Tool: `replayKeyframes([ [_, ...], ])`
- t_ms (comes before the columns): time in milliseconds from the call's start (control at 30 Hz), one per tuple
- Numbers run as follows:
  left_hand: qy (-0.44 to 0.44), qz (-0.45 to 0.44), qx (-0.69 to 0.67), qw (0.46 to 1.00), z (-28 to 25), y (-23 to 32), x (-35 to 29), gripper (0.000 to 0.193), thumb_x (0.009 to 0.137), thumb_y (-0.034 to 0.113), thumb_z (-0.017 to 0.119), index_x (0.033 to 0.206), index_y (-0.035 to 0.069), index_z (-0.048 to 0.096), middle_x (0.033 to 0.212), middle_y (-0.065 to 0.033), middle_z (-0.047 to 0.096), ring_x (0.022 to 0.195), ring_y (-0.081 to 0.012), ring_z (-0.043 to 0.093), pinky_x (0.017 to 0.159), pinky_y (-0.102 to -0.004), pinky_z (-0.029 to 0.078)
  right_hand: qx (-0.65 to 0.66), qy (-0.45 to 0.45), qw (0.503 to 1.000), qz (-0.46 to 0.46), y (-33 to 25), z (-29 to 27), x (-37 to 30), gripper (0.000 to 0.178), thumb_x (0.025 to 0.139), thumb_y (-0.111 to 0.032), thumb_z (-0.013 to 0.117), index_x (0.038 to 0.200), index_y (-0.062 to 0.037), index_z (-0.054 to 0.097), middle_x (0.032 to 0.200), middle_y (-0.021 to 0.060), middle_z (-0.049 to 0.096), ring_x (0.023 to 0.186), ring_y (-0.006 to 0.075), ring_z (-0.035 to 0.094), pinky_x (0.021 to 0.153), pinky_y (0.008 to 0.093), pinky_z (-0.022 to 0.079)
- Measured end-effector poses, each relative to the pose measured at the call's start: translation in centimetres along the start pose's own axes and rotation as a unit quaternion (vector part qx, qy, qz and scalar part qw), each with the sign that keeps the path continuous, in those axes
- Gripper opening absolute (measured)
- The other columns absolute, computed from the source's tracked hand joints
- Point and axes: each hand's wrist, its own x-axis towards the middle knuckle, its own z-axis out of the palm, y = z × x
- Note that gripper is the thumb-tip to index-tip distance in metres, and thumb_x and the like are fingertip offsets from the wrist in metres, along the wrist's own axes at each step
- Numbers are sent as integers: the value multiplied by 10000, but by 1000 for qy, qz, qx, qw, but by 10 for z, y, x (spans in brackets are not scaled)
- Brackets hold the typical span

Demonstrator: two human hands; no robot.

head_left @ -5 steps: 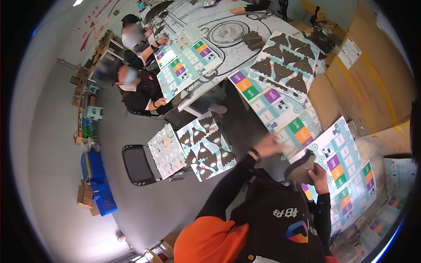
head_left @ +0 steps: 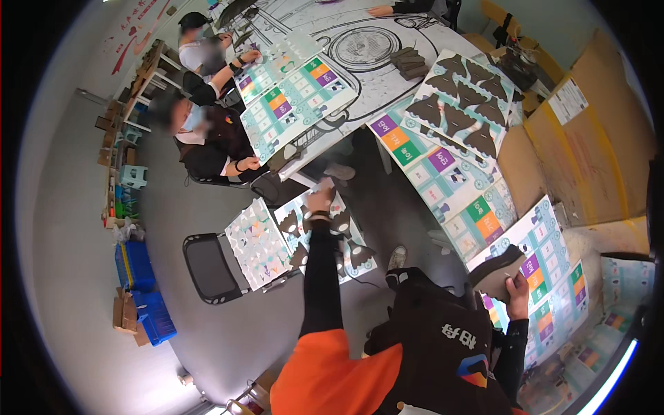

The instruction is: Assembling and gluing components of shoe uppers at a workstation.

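My left hand point(head_left: 319, 198) is stretched out over the far edge of a sheet of dark wavy-edged shapes point(head_left: 351, 250) lying at the chair. Its fingers are too blurred to tell whether they grip anything. On the right, my right hand point(head_left: 517, 297) is closed on a dark brown, wavy-edged card piece point(head_left: 499, 270), thumb on top; whether it is one piece or a stack I cannot tell. Beneath that hand lie printed sheets point(head_left: 546, 242) with purple, orange and green blocks.
A black folding chair point(head_left: 209, 268) also bears a pale patterned sheet point(head_left: 257, 247). Beyond it, a person holds a printed board point(head_left: 294, 104) at the white table point(head_left: 408, 34). More dark-shape sheets point(head_left: 460, 104) lie ahead right, beside a large cardboard box point(head_left: 588, 131). Blue bins point(head_left: 153, 315) stand left.
My left hand has swung left, from beside the printed sheets to the dark-shape sheet at the chair. My right hand keeps the card piece and has shifted slightly; the view has turned a little.
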Motion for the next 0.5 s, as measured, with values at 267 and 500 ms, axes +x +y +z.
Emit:
replayKeyframes([
  [267, -29, -526, -319, 788, 80, -202, 153, 1175, 629, 876, 680, 1068, -214, 660, 1165, -352, 668, 1151, -411, 642, 985, -428, 482, 18, 104, 994, 16, -9, 99, 68, 462, 1012, -210, 572, 1398, 26, 482, 1189, 104, 661, 994, 221, 687, 832, 342, 570],
  [500, -75, -494, -314, 807, 145, -256, 226, 1003, 692, 838, 675, 913, -138, 733, 879, -303, 714, 957, -379, 688, 880, -432, 496, -28, 123, 991, 48, -9, 129, 120, 480, 1025, -303, 552, 1374, 25, 506, 1167, 105, 662, 967, 203, 683, 797, 327, 567],
])
